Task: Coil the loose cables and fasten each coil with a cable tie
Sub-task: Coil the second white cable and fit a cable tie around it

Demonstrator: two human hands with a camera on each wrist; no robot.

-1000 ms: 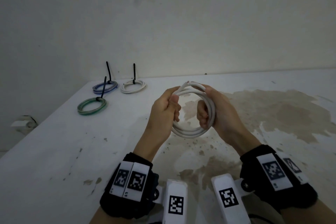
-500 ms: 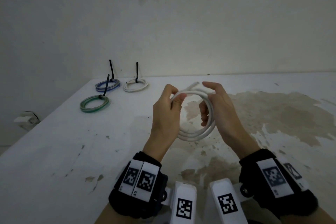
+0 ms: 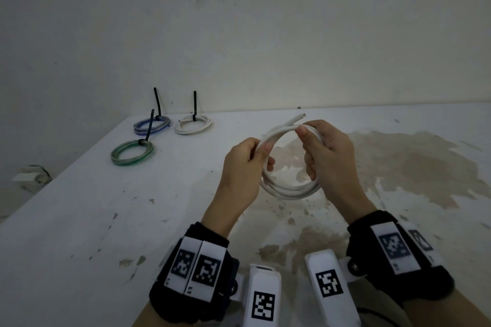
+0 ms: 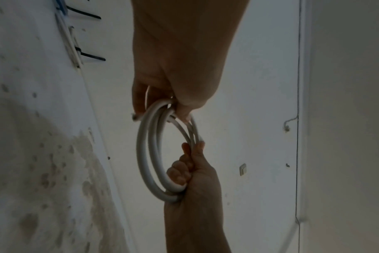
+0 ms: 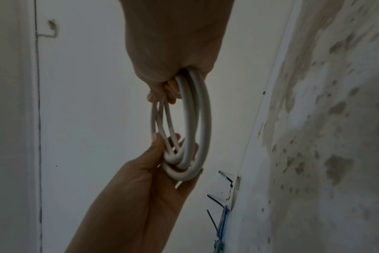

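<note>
Both hands clamped on white cable coil [image 3: 288, 188]: L hand [image 3: 245, 164] pinches left side, R hand [image 3: 328, 156] right

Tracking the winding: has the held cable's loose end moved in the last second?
Yes. The loose end of the white cable has moved right, away from the tied white coil, and now pokes out above the right hand.

far left corner: green coil [image 3: 132, 152], blue coil [image 3: 151, 125] and tied white coil [image 3: 193, 124] lie close together, black tie tails standing up.
centre: both hands hold the white cable [image 3: 289, 186] above the table [image 3: 79, 220], filling the space there.
near left: bare tabletop.
right: stained bare tabletop.
back: wall [image 3: 265, 34] closes off the table's far edge.
</note>
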